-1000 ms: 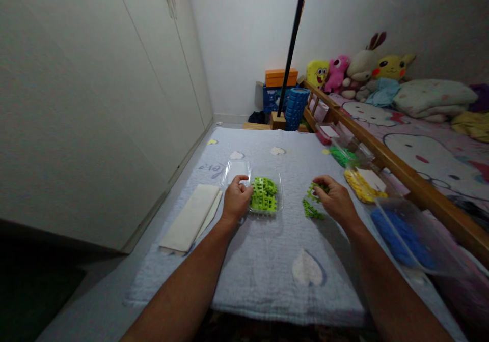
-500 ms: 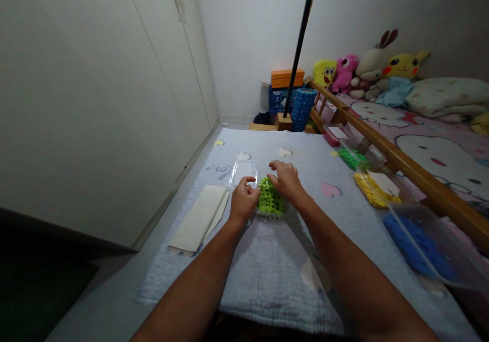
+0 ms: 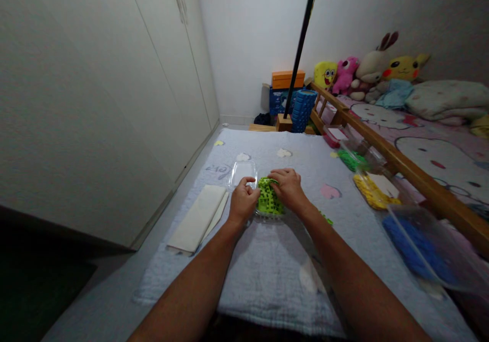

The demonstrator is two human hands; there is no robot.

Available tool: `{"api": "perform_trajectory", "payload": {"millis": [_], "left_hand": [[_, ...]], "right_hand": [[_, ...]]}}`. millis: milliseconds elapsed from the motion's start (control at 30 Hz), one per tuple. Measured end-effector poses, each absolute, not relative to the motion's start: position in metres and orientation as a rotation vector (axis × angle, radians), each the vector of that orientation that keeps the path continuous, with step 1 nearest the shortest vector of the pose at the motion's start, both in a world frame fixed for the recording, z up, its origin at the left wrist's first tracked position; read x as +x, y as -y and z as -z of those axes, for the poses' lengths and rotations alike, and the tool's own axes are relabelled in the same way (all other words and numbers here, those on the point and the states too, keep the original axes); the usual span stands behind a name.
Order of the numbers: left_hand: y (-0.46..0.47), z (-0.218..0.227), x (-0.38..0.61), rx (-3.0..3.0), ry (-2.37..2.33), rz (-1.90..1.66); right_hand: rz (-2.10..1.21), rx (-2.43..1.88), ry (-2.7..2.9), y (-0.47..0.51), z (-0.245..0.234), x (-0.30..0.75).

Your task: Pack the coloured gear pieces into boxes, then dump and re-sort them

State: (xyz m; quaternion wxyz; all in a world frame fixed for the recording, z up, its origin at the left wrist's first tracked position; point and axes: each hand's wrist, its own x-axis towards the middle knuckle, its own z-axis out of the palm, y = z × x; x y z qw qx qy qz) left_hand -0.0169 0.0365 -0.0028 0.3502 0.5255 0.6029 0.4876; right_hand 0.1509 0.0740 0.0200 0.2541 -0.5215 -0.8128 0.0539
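A clear plastic container (image 3: 269, 218) holds a heap of lime-green openwork plastic pieces (image 3: 269, 199). My left hand (image 3: 243, 199) is closed at the container's left rim, with thumb and forefinger beside the heap. Over the right side of the heap, my right hand (image 3: 287, 185) has its fingers bent down and pinched on a lime-green plastic piece, mostly hidden by the fingers. The container's clear lid (image 3: 243, 173) lies flipped open behind my left hand. Partly covered by my right forearm, a small lime-green piece (image 3: 326, 219) rests on the cloth.
A folded cream cloth (image 3: 198, 217) lies to the left. Along the bed rail (image 3: 382, 151) at right stand boxes of blue pieces (image 3: 414, 248), yellow pieces (image 3: 372, 192) and green pieces (image 3: 351, 160). A black pole (image 3: 301, 47) rises behind the cloth-covered table (image 3: 263, 265).
My right hand has come down onto the heap and its fingers have closed. A lime-green piece now shows beside my right forearm. My left hand has stayed put.
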Motion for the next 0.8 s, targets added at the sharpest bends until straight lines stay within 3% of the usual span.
{"api": "perform_trajectory", "payload": {"millis": [233, 467, 800], "left_hand": [[-0.036, 0.002, -0.017, 1.357, -1.554, -1.267], [-0.037, 0.005, -0.018, 1.369, -1.551, -1.26], [-0.037, 0.006, -0.017, 1.374, -1.539, -1.254]], "right_hand": [[-0.207, -1.423, 2.069, -0.069, -0.024, 0.213], [-0.429, -1.75, 2.275, -0.038, -0.012, 0.295], [-0.687, -1.777, 2.206, -0.016, -0.014, 0.294]]}}
